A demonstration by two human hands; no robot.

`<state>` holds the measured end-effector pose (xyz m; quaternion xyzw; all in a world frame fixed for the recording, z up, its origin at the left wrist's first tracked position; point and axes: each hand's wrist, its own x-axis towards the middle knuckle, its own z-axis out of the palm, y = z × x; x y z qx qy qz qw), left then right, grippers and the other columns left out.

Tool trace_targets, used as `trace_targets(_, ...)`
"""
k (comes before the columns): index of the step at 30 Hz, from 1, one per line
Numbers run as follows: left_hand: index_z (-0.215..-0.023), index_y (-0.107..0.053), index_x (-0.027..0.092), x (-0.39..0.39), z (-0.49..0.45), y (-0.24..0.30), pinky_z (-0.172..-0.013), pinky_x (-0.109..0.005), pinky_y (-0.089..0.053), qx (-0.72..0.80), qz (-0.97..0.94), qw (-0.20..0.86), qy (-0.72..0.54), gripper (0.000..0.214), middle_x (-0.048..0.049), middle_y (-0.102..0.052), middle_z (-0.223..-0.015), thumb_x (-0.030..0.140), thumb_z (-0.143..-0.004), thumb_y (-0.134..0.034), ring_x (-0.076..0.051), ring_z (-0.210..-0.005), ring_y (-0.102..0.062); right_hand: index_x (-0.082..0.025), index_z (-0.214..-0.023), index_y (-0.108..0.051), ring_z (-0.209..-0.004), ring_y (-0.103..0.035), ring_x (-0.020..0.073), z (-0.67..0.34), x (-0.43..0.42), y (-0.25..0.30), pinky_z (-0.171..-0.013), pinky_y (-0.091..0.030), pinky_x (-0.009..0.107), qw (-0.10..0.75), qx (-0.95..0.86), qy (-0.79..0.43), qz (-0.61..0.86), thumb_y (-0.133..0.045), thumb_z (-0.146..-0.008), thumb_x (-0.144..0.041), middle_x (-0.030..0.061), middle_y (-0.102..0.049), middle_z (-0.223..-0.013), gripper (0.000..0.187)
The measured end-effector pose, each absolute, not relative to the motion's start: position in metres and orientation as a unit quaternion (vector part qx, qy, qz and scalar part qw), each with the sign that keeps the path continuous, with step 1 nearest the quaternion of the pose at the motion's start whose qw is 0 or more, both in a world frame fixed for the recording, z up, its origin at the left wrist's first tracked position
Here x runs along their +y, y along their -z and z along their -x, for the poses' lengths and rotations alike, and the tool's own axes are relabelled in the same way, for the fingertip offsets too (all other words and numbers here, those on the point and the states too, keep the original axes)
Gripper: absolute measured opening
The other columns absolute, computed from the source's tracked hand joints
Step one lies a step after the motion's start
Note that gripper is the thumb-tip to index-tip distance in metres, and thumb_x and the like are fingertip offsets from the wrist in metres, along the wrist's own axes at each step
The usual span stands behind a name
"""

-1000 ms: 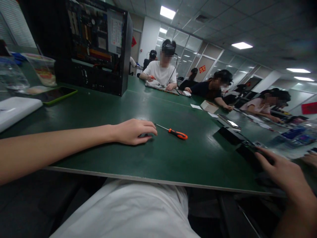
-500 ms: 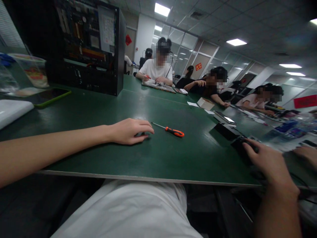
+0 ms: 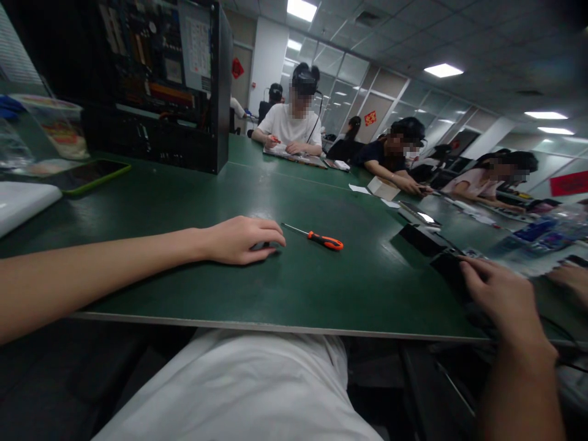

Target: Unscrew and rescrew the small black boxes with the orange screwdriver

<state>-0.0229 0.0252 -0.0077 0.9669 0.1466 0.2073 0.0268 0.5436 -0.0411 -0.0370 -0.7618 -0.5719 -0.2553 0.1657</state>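
My left hand (image 3: 241, 239) rests on the green table (image 3: 321, 288), fingers curled down over a small dark thing I cannot make out. An orange-handled screwdriver (image 3: 316, 237) lies on the table just right of its fingertips. My right hand (image 3: 498, 298) reaches to the table's right edge, fingers bent and touching a dark flat object (image 3: 448, 269). I cannot tell whether it grips that object.
An open computer case (image 3: 156, 86) stands at the back left. Near it lie a phone in a green case (image 3: 87, 174), a white slab (image 3: 21, 205) and a plastic tub (image 3: 57, 125). Several people sit along the far side. Another person's hand (image 3: 569, 278) is at the right edge.
My right hand moved forward and up to the dark object at the table's right edge. My left hand and the screwdriver stayed put; the view shifted slightly.
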Motion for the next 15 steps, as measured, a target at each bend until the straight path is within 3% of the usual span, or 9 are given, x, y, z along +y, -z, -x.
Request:
trace_targets(9, -0.116, -0.068, 0.019, 0.026, 0.023, 0.009, -0.091, -0.025, -0.052, 0.139, -0.967, 0.031, -0.210, 0.021, -0.0104, -0.070, -0.119, 0.020, -0.098, -0.055, -0.019, -0.103, -0.069, -0.016, -0.106, -0.076, -0.107, -0.069, 0.0344, -0.543, -0.043, 0.034, -0.089, -0.055, 0.044, 0.192, -0.591, 0.218, 0.753, -0.037, -0.076, -0.060, 0.0146, -0.074, -0.115, 0.066)
trace_targets(15, -0.112, -0.069, 0.018, 0.026, 0.023, 0.009, -0.091, -0.025, -0.052, 0.130, -0.970, 0.031, -0.201, 0.020, -0.0103, -0.070, -0.117, 0.020, -0.098, -0.055, -0.019, -0.103, -0.069, -0.019, -0.123, -0.067, -0.092, -0.070, 0.0344, -0.552, -0.039, 0.041, -0.075, -0.056, 0.044, 0.131, -0.566, 0.183, 0.793, -0.037, -0.078, -0.064, 0.0151, -0.072, -0.116, 0.070)
